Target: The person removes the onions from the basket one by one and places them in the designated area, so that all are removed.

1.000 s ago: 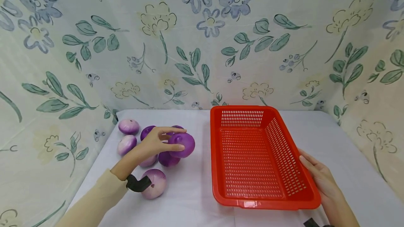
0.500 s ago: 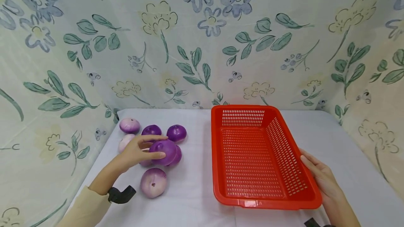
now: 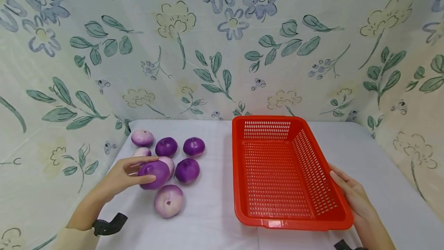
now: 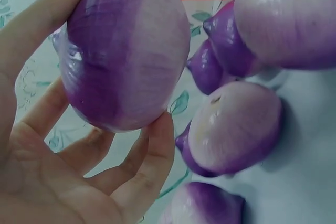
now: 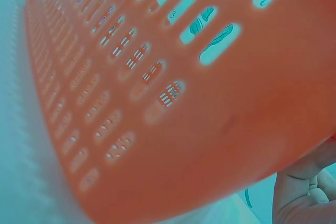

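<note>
My left hand [image 3: 126, 174] holds a purple onion [image 3: 155, 174] between thumb and fingers, at the left of the white table. The left wrist view shows this onion [image 4: 126, 51] close up, deep purple on one side and pale on the other, with fingertips against it. Several other onions stand around, among them a pale onion [image 3: 168, 201] in front and a dark purple onion [image 3: 187, 170] to the right. My right hand [image 3: 355, 196] grips the right rim of a red plastic basket [image 3: 274, 180], thumb at the rim; its other fingers are partly hidden.
Further back are two dark purple onions [image 3: 194, 146] and a pale onion [image 3: 142, 138]. A floral cloth [image 3: 222, 49] hangs behind and beside the white-covered table [image 3: 215, 211]. The basket has slotted walls [image 5: 131, 56] and covers much of the table's right half.
My left hand has moved left and slightly toward me with the purple onion, uncovering the dark onions behind it. The right hand and the basket have stayed in place.
</note>
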Tool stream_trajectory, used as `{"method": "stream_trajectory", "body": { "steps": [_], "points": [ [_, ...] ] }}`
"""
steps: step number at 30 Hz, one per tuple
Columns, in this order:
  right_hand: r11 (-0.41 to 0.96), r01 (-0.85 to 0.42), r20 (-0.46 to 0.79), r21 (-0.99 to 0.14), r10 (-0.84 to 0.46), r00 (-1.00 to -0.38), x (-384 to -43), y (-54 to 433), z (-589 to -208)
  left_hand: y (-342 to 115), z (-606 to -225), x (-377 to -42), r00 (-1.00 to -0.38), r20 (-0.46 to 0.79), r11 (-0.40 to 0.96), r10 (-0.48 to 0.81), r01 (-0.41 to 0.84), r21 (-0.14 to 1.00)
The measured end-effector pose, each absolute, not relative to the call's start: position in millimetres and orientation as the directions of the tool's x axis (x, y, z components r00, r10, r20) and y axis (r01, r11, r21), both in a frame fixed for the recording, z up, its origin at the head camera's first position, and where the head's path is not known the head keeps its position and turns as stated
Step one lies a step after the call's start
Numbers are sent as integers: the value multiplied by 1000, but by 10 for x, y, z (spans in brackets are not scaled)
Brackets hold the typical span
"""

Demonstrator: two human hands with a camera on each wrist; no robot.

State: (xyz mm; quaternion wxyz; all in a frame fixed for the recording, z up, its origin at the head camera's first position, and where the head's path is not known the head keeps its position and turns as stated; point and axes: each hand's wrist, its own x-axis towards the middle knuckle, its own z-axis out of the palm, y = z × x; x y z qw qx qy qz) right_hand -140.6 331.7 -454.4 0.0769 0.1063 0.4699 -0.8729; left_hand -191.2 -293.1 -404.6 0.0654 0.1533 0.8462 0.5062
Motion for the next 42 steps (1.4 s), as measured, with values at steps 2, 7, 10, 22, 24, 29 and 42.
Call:
{"method": "stream_trajectory", "body": {
  "steps": [2,7,10,22,24,29,42],
  "points": [
    [-547,233,-256,-804,-36,-966,-1405,3315,-4543,-3002,-4039,-1883,-946,50,447,319,196,873],
    [-544,230,-253,-807,-33,-967,-1408,3311,-4540,-3158,-4016,-1821,-961,41,472,274,172,865],
    [-540,223,-245,-811,-32,-969,-1409,3310,-4543,-3228,-4021,-1799,-969,31,481,245,149,864],
    [-524,222,-248,-822,-21,-969,-1409,3301,-4547,-3511,-4157,-1776,-991,-18,558,132,60,828],
    [-525,225,-252,-821,-22,-968,-1405,3302,-4549,-3534,-4205,-1767,-993,-32,565,115,39,824],
    [-525,226,-253,-820,-21,-967,-1402,3305,-4542,-3577,-4331,-1752,-995,-43,578,94,19,816],
    [-544,238,-271,-805,-20,-962,-1403,3304,-4533,-3601,-4548,-1709,-994,-91,576,60,-40,816]
  ]
}}
